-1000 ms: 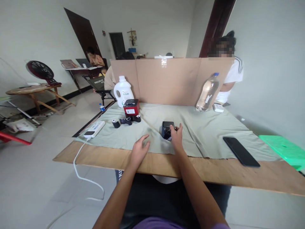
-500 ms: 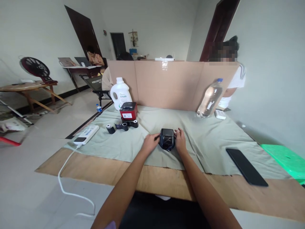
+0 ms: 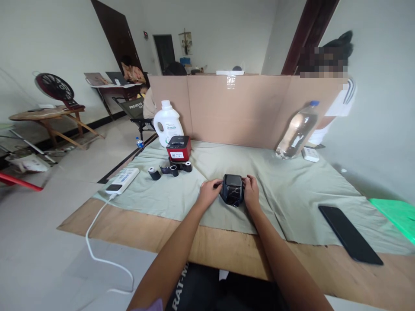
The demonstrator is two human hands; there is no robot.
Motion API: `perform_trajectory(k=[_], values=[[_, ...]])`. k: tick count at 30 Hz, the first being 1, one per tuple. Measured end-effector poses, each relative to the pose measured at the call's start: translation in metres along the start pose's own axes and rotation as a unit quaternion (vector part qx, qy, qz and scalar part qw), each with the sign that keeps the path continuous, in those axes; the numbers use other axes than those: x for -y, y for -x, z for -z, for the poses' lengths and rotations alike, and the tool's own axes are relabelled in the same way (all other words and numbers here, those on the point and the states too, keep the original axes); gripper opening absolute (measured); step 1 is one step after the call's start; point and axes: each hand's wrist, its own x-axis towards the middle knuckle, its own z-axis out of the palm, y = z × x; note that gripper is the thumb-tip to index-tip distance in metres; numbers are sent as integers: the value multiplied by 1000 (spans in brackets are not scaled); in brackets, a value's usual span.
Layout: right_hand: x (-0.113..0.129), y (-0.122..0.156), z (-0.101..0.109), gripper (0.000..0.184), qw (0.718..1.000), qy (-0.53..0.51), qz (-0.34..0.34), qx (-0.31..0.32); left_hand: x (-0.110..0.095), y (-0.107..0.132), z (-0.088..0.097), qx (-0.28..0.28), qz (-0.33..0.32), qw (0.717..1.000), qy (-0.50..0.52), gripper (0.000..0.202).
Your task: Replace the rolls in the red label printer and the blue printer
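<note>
A small black boxy device (image 3: 232, 190) with a flat grey-black top and a glossy front sits on the cloth in front of me. My left hand (image 3: 209, 193) grips its left side, fingers curled in and thumb side toward it. On the opposite side my right hand (image 3: 251, 191) presses its bent fingers against the device. Farther back to the left stands a red box-shaped device (image 3: 179, 149) with a black top. In front of it lie dark rolls with white cores, among them a single roll (image 3: 154, 173) and a partly unwound roll (image 3: 173, 171).
A white jug (image 3: 168, 123) and a large clear bottle (image 3: 296, 134) stand before a cardboard screen (image 3: 233, 110). A white power strip (image 3: 123, 181) lies left, its cable hanging down. A black phone-like slab (image 3: 350, 233) lies right. Another person (image 3: 337, 99) is behind the screen.
The whole view has shifted, so the table things appear slightly farther right. Both hands stay at the sides of the black device, and the right fingers sit a little closer against it.
</note>
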Motion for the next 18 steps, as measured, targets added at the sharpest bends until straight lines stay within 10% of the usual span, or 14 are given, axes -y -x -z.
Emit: perform_trajectory(k=[18], values=[[0, -2, 2, 52, 998, -64, -12, 22, 5, -47, 9, 119, 158, 971, 133, 14]])
